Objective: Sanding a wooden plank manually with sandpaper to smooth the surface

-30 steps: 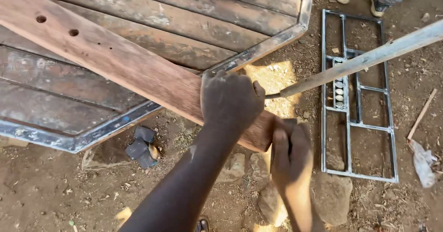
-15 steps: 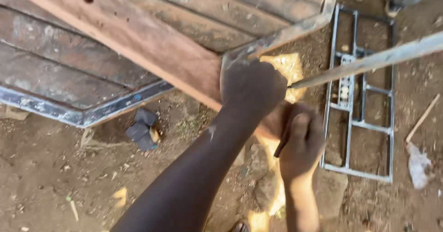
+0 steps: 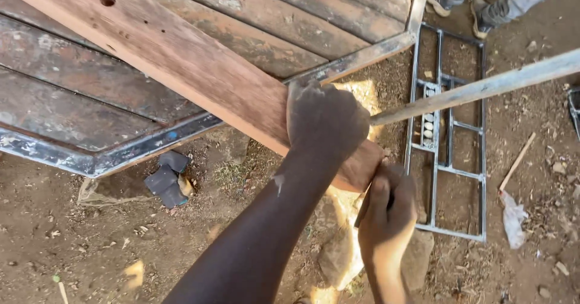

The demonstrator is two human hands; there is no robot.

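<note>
A long reddish wooden plank (image 3: 181, 56) with drilled holes lies diagonally across a platform of weathered boards. My left hand (image 3: 326, 122) is clamped over the plank's lower end, which overhangs the dirt. My right hand (image 3: 386, 216) sits just below that end, closed around a slim dark handle (image 3: 364, 208); the rest of that tool is hidden. A grey metal bar (image 3: 483, 86) runs from beside my left hand up to the right edge. Whether it touches the plank I cannot tell.
The platform's metal rim (image 3: 121, 159) forms a corner near the plank. A rectangular metal grid frame (image 3: 447, 171) lies on the dirt at right. Another person's shoes (image 3: 483, 8) stand at the top right. Dark blocks (image 3: 166, 180) and a rock (image 3: 338, 249) lie below.
My right hand has risen from lower down to the plank's end and closed on the dark handle. My left hand keeps its grip on the plank.
</note>
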